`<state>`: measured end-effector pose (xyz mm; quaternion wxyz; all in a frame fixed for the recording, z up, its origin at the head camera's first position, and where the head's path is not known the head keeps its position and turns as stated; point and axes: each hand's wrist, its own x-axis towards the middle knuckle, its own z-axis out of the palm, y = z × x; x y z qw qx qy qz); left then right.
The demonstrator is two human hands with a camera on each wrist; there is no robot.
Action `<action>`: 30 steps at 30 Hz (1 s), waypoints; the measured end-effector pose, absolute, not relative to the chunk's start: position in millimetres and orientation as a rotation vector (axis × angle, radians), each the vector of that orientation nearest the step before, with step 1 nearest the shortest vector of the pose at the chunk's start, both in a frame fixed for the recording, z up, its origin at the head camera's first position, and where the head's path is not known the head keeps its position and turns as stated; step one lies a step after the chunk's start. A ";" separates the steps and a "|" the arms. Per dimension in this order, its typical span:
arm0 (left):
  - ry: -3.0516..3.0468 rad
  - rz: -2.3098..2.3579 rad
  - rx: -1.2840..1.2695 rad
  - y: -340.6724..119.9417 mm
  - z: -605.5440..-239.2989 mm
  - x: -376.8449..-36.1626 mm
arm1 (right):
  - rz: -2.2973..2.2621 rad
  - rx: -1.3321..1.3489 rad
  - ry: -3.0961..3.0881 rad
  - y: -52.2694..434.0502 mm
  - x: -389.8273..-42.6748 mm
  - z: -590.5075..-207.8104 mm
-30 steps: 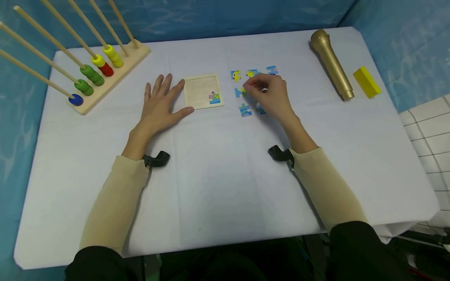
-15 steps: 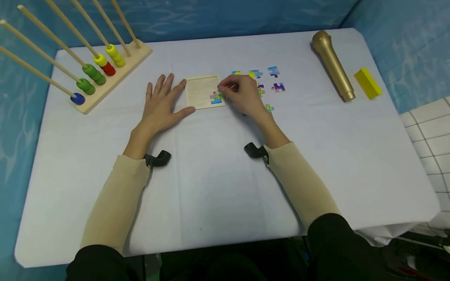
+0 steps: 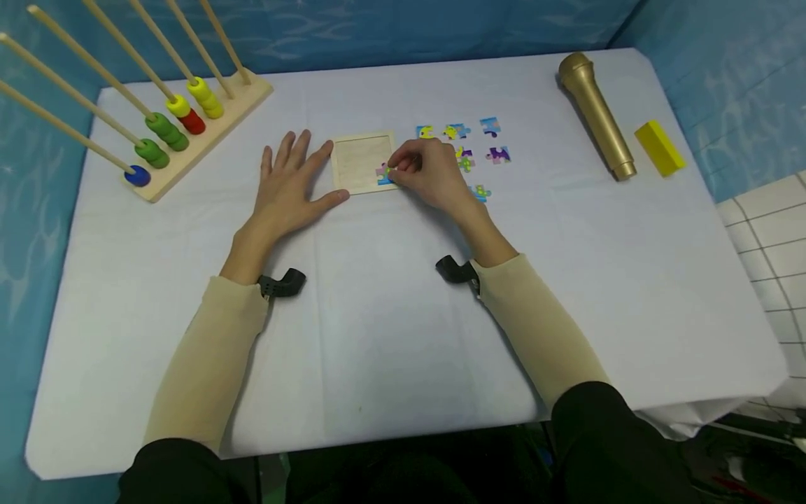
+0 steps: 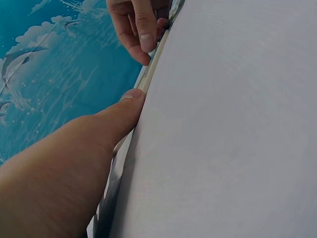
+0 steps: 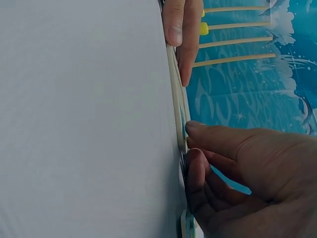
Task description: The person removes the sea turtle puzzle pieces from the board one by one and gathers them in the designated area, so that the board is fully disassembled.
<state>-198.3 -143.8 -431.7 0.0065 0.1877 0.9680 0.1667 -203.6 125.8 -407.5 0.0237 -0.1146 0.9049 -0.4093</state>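
A small square wooden puzzle tray (image 3: 362,136) lies on the white table, with a pink, green and blue jigsaw piece (image 3: 382,178) in its near right corner. My left hand (image 3: 285,183) lies spread at the tray's left side, thumb and index fingertip against its edge. At the right edge my right hand (image 3: 434,175) pinches a jigsaw piece with thumb and index finger, mostly hidden by the fingertips. In the right wrist view, those fingers (image 5: 218,141) meet low at the tray rim (image 5: 176,99). Several loose pieces lie right of the tray, including a purple one (image 3: 498,155).
A wooden bead stacker (image 3: 208,143) with upright rods and coloured beads stands at the back left. At the back right lie a gold microphone (image 3: 597,115) and a yellow block (image 3: 659,148). Blue patterned sheeting (image 3: 403,31) borders the table's far side.
My right hand has moved left from the loose pieces to the tray's right edge, then slightly down over its corner piece. The left hand has stayed at the tray.
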 end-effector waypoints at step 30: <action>3.039 0.520 0.589 -146.0 -431.1 -197.8 | -1.334 -0.422 2.738 121.8 -204.8 -402.9</action>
